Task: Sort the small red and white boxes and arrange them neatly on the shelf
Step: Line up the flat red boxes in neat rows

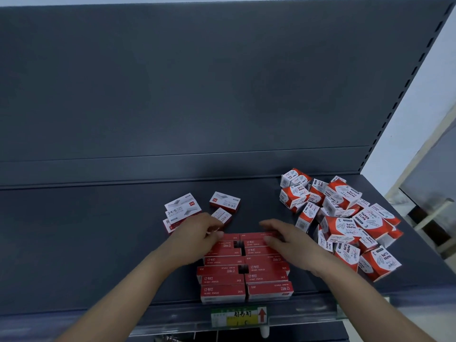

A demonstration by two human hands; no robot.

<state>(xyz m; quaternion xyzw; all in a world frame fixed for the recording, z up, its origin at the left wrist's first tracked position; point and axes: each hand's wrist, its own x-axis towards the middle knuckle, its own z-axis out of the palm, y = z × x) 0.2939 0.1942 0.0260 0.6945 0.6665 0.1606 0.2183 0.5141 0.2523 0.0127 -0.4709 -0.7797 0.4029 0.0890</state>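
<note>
Judging by their look, the small red cardboard staple boxes should be light for their size yet dense and stiff, with smooth printed faces that slide easily over one another. They are best pinched across the two long sides rather than by the end flaps, which could pop open. They lie in a two-column block at the six o'clock edge of the dark grey metal shelf, just behind the green and yellow price label. The left hand hovers curled over the block's far left end. A red-and-white box sits at its fingertips, and I cannot tell whether the fingers pinch anything. The right hand lies with straight, flat fingers on the far right end, holding nothing. Loose white-topped staple boxes sit near the block at about eleven o'clock. A jumbled heap of chunkier red-and-white paper-clip boxes spreads from one to three o'clock. These probably weigh less and rattle, and their thin walls may dent, so each is best taken by its broad opposite faces. Nudging the block sideways risks skewing its rows.
</note>
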